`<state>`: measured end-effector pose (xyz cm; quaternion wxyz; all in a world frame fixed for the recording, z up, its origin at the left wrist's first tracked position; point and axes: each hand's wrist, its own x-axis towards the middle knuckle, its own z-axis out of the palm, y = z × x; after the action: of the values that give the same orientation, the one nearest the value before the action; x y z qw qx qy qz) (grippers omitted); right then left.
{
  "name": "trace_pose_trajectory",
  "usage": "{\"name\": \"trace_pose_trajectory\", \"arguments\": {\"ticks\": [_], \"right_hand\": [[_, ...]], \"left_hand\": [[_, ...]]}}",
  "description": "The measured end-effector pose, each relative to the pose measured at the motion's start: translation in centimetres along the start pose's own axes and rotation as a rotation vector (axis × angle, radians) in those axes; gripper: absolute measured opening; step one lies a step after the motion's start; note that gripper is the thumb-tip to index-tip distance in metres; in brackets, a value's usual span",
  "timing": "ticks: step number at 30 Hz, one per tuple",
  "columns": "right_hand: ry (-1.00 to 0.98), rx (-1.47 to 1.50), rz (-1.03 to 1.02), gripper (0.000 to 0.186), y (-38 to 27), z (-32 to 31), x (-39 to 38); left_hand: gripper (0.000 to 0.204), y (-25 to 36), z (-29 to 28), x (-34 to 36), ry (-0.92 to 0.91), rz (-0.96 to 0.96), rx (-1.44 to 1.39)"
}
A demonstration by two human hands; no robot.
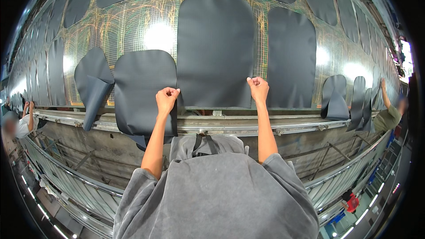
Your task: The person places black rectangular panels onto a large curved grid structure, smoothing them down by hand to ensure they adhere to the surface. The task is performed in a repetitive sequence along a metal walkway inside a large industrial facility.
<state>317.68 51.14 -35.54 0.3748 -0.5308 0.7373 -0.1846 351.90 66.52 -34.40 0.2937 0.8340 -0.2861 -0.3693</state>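
Both forearms (155,145) reached forward, apart.
The left hand (166,100) and right hand (259,89) pinched, fingers curled.

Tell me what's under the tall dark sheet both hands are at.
Beside the dark sheet, a glossy surface with orange and green lines shows, and the sheet appears to lie on it. Whatever is directly beneath is covered and can't be seen.

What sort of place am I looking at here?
Probably a factory or workshop: rows of dark sheets lie on a long, gridded work surface, a metal rail runs along its near edge, and co-workers are visible far left and right.
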Motion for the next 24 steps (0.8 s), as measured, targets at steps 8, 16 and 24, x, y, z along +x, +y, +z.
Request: {"name": "trace_pose_trajectory", "arguments": {"ticks": [8, 16, 24], "right_hand": [[0.052, -0.089, -0.063, 0.032, -0.3, 0.1, -0.1], [0.122, -0.248, -0.136, 0.039, -5.8, 0.8, -2.3], [-0.252, -0.488, -0.885, 0.062, -9.1, 8.3, 1.8]], "left_hand": [[0.027, -0.2, 0.1, -0.1, 0.039, 0.064, 0.028], [0.047, 6.6, 4.2, -1.6, 0.124, 0.598, 0.324], [0.053, 11.5, 10.1, 9.1, -0.050, 0.874, 0.669]]}}
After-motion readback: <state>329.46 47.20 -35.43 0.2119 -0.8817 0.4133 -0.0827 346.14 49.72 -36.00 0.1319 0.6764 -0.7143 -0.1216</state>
